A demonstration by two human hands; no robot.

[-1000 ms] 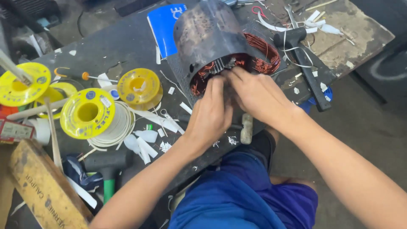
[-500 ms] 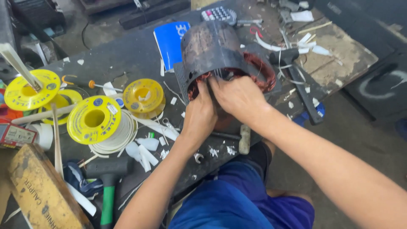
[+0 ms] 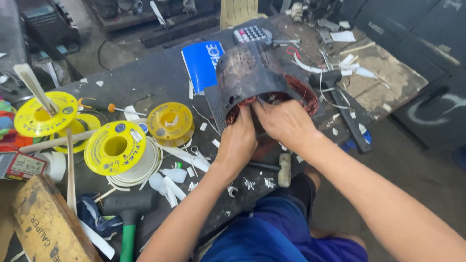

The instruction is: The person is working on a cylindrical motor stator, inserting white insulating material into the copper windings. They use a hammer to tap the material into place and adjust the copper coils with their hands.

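Now: motor stator lies on counter, tilted nearer me than a moment ago. My left hand and right hand curled, fingertips pressing copper windings at open end. Yellow spools left, untouched.

1. The motor stator is a rusty, dark cylindrical steel shell lying on its side on the workbench, open end towards the person.
2. Its copper windings show reddish-brown around the open rim, bulging out at the right edge.
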